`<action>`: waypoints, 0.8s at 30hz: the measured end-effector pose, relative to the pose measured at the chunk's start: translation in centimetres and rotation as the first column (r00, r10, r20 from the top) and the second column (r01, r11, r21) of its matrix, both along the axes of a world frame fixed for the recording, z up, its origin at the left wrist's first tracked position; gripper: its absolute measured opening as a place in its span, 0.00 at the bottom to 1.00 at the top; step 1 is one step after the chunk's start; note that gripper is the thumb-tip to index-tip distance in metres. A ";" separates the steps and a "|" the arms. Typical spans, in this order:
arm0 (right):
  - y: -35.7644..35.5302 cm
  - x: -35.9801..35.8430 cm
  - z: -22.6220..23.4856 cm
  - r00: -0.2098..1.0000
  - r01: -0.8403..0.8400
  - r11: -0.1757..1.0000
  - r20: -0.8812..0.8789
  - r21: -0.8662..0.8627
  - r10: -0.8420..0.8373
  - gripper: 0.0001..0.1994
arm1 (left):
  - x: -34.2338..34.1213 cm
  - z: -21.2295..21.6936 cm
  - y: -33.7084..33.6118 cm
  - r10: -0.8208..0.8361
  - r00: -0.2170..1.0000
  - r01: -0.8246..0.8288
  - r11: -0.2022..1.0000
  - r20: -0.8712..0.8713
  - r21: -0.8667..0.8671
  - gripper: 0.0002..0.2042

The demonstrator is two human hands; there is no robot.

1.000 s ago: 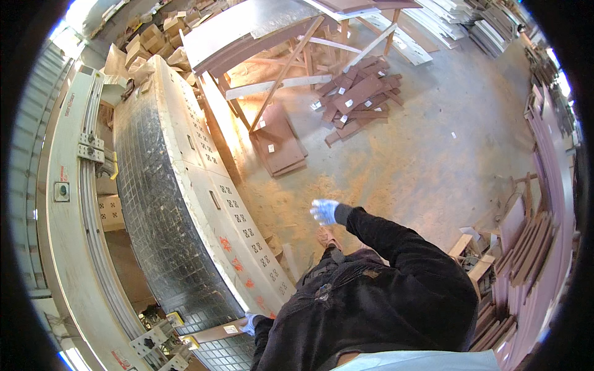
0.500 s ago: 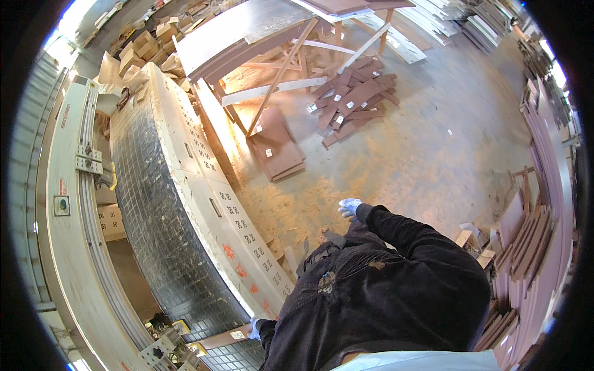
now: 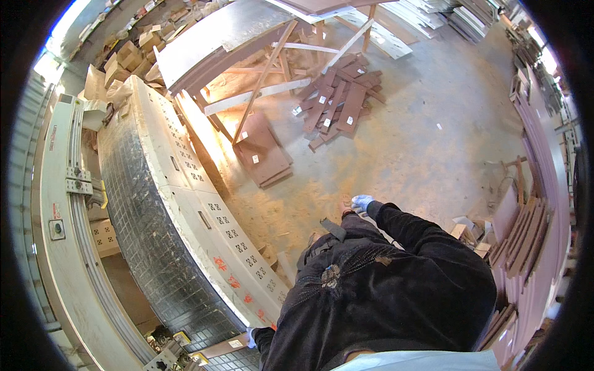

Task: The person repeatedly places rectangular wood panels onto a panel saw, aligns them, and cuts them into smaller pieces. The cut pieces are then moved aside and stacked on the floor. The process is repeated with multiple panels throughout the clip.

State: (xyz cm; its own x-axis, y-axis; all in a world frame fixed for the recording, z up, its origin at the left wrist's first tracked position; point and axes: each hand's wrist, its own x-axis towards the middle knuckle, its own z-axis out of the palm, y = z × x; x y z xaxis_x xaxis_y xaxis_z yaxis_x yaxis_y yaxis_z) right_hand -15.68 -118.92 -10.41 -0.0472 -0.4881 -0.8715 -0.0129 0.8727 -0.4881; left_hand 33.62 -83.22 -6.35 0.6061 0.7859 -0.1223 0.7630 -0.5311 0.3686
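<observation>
My left hand (image 3: 250, 337), in a pale blue-white glove, is at the near right end of a narrow brown board (image 3: 224, 347) with a white label. Its fingers look closed on the board's end, partly hidden by the black sleeve. The board lies across the black gridded track (image 3: 154, 238) of a long machine, its other end by the machine's yellow-and-metal fittings (image 3: 190, 347). My right hand (image 3: 362, 203), gloved alike, hangs out ahead of my body over the floor, loosely open with nothing in it.
The machine's pale beam (image 3: 62, 247) runs along the left. Ahead stand a board-topped wooden trestle (image 3: 250, 102), a loose pile of brown strips (image 3: 340, 102) and flat brown panels (image 3: 263, 154). Long boards (image 3: 526, 241) lean at the right; cardboard boxes (image 3: 127, 59) are heaped far left.
My view has shifted, so the surroundings sit further left. My right hand has swung slightly, its fingers less spread. My left hand stays at the board's end.
</observation>
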 end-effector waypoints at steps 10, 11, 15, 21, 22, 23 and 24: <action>3.3 -0.6 -2.4 0.977 -0.145 0.976 -0.132 0.160 0.167 0.12 | -0.5 -0.4 -0.6 -0.054 0.997 0.053 0.998 0.049 0.035 0.32; 3.8 -0.9 -2.8 0.973 -0.184 0.976 -0.119 0.118 0.198 0.13 | -0.7 -0.6 -1.0 -0.057 0.997 0.055 0.998 0.053 0.036 0.32; 5.6 -2.8 -5.3 0.995 -0.093 0.996 -0.044 -0.018 0.092 0.15 | -2.8 -1.6 -4.3 -0.102 0.993 0.101 0.995 0.055 0.021 0.30; 4.5 -9.1 -5.4 1.000 0.005 0.999 0.030 0.039 -0.006 0.15 | -9.9 -9.1 -12.8 -0.417 0.827 0.430 0.901 0.378 0.054 0.31; 3.4 -10.7 -5.2 1.000 0.001 1.000 -0.001 0.030 -0.001 0.15 | -14.1 -6.6 -16.4 -0.441 0.820 0.503 0.859 0.364 -0.093 0.31; 3.3 -12.4 -5.6 0.999 0.047 0.998 0.004 0.038 -0.047 0.16 | -18.3 -0.8 -20.2 -0.490 0.766 0.625 0.719 0.415 -0.304 0.33; 3.7 -14.1 -5.4 0.997 0.077 0.996 -0.016 0.041 -0.077 0.17 | -18.7 -3.1 -21.0 -0.551 0.673 0.723 0.631 0.493 -0.281 0.33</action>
